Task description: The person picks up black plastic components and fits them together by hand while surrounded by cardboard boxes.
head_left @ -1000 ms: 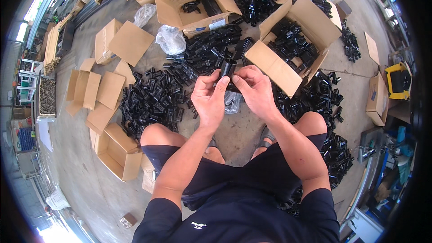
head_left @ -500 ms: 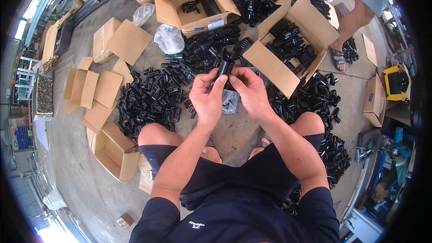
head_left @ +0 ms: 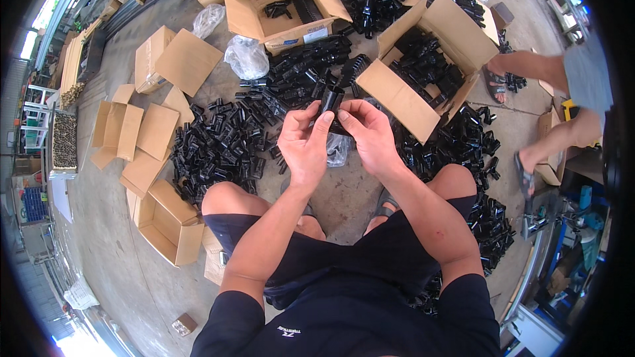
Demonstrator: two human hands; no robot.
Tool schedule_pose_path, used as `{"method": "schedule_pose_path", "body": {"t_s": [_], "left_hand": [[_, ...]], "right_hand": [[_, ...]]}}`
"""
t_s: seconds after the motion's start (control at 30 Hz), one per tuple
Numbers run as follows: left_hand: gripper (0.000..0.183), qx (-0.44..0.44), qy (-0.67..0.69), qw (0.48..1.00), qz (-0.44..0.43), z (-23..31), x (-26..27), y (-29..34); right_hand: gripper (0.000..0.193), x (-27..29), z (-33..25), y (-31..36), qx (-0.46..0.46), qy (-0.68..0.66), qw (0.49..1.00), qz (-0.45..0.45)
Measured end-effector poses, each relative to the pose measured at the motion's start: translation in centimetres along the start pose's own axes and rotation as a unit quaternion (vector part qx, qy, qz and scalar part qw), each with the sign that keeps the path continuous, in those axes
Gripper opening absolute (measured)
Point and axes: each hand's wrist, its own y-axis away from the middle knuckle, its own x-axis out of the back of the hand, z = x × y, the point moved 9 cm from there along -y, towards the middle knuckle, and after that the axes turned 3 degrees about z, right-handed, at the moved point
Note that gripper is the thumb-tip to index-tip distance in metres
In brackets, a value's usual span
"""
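Between my two hands, in front of my knees, is a glossy black tubular fitting (head_left: 332,98) with its open end up. My left hand (head_left: 304,142) pinches its left side with thumb and fingers. On the other side my right hand (head_left: 368,135) grips it the same way, thumb in front. The fingers hide its lower part. Just beyond the hands, similar black fittings (head_left: 304,66) lie heaped on the floor. Another heap of black fittings (head_left: 218,152) is by my left knee, and a third pile of fittings (head_left: 473,139) spreads past my right knee.
An open carton (head_left: 400,100) of black fittings stands ahead right; another open carton (head_left: 245,20) is farther off. Clear plastic bags (head_left: 247,57) lie near it. Several cardboard boxes (head_left: 162,225) sit at left. A co-worker's leg (head_left: 562,139) is at right, near a workbench.
The co-worker at right has stepped nearer, one foot now planted beside the right-hand bench. My hands keep nearly the same hold on the fitting.
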Motion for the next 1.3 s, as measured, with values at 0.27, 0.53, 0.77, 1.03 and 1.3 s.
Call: {"method": "schedule_pose_path", "body": {"t_s": [0.27, 0.53, 0.77, 1.03, 1.3], "left_hand": [[0.018, 0.000, 0.000, 1.000, 0.009, 0.2, 0.4, 0.0], [0.021, 0.014, -0.007, 1.000, 0.015, 0.2, 0.5, 0.0], [0.019, 0.005, 0.004, 1.000, 0.011, 0.1, 0.8, 0.0], [0.016, 0.003, 0.008, 1.000, 0.015, 0.2, 0.6, 0.1], [0.016, 0.005, 0.005, 1.000, 0.013, 0.2, 0.5, 0.2]], "right_hand": [[0.017, -0.5, -0.3, 0.1, 0.028, 0.033, 0.999, -0.001], [0.016, -0.5, -0.4, 0.1, 0.032, 0.061, 0.998, -0.004], [0.014, -0.7, -0.6, 0.2, 0.029, 0.085, 0.996, 0.005], [0.015, -0.3, -0.2, 0.0, 0.020, 0.093, 0.995, 0.000], [0.017, -0.1, 0.1, -0.1, 0.000, 0.085, 0.996, 0.004]]}}
